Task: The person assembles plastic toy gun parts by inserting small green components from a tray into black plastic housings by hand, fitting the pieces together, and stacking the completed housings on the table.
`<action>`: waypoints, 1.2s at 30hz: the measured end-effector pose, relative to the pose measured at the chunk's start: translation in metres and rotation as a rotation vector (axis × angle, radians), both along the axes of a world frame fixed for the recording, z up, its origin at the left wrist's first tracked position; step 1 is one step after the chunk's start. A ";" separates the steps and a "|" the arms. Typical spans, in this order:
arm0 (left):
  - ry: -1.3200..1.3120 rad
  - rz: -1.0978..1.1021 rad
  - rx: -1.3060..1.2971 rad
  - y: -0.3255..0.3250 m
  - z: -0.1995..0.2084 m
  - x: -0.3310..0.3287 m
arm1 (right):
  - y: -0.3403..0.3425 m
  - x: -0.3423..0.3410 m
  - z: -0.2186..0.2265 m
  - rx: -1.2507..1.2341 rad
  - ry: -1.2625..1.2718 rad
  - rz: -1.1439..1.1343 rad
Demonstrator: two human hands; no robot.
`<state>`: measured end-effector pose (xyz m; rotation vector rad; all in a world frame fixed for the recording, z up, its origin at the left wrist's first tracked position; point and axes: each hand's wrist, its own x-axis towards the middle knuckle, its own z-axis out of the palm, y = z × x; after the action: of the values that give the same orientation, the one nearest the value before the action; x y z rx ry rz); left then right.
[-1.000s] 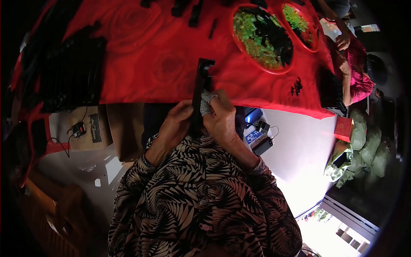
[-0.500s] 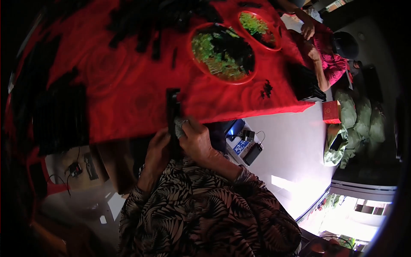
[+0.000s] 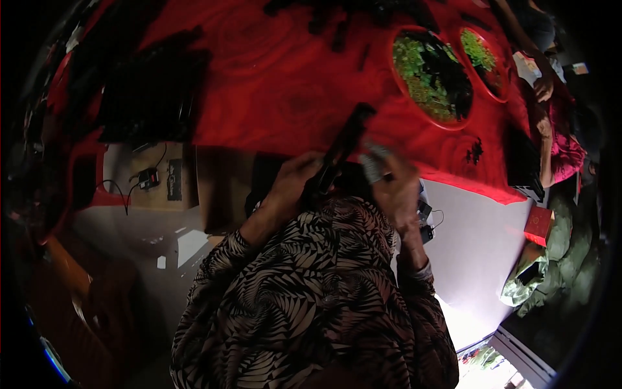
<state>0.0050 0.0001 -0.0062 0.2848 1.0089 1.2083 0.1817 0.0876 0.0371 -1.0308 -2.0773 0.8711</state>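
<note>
In front of my torso, at the near edge of the red-covered table, my left hand (image 3: 295,178) is closed around the lower part of a long, narrow black bar (image 3: 346,139). The bar tilts, its upper end pointing up and to the right over the cloth. To the right of the bar and apart from it is my right hand (image 3: 398,185), blurred by motion. A grey, ridged piece (image 3: 374,162) shows at its fingers; whether it is held or wrapped around a finger is unclear.
Two red basins (image 3: 396,78) with small green and black pieces stand at the right on the red cloth (image 3: 259,123). Black parts (image 3: 146,97) are piled at left. A co-worker's hand (image 3: 543,87) is at far right. Cardboard boxes (image 3: 223,188) stand below the table edge.
The view has swung, so the table and basins sit further right. My right hand has moved off the bar to the right. The bar now tilts to the right instead of standing nearly upright.
</note>
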 end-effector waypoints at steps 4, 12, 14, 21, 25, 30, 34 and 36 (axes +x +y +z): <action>0.460 -0.213 0.045 0.001 0.019 -0.026 | 0.020 0.004 0.034 0.362 -0.082 0.026; 0.764 -0.441 0.110 0.004 0.044 -0.054 | 0.031 -0.013 0.039 0.246 -0.288 0.497; 0.719 -0.487 0.126 0.008 0.056 -0.056 | 0.031 -0.013 0.039 0.223 -0.311 0.521; 0.988 -0.696 0.350 0.012 0.069 -0.055 | 0.028 -0.020 0.029 0.027 -0.531 0.733; 1.297 -0.797 0.517 0.008 0.062 -0.052 | 0.026 -0.018 0.014 0.052 -0.473 0.739; 1.475 -0.800 0.518 0.004 0.063 -0.043 | 0.017 -0.012 0.010 0.024 -0.436 0.699; 1.472 -0.800 0.484 0.002 0.066 -0.041 | 0.012 -0.008 0.012 -0.022 -0.404 0.667; 1.460 -0.840 0.458 0.001 0.064 -0.040 | 0.007 -0.009 0.008 -0.057 -0.330 0.671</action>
<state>-0.0350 0.0016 0.0579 1.9236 1.5193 0.2625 0.1727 0.0949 0.0452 -0.5119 -2.7610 1.1378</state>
